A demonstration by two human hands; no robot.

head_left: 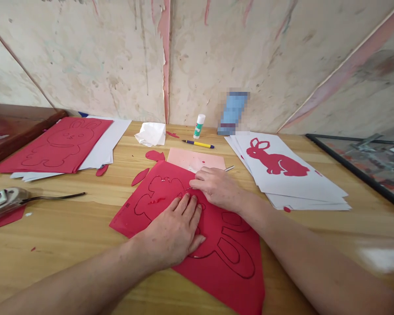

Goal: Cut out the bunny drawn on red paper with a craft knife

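Note:
A sheet of red paper (243,280) lies slanted before me, with a rabbit outline drawn on it in dark line. My left hand (175,227) presses flat on the sheet, fingers stretched out. Just beyond its fingertips, my right hand (213,188) grips a slim craft knife (230,168). Its silver end sticks out behind the hand, and its tip touches the paper near the drawn outline. Most of the knife is hidden by my fingers. A small curled red scrap (156,201) rests on the sheet. Under the far edge is a pale pink board (197,158).
A white sheet with a red paper rabbit (279,164) tops a stack at right. Another red sheet (62,144) with a drawn rabbit lies left. Toward the wall are a glue stick (199,127), a yellow-blue pen (198,144), crumpled tissue (151,133) and a blurred blue object (233,113).

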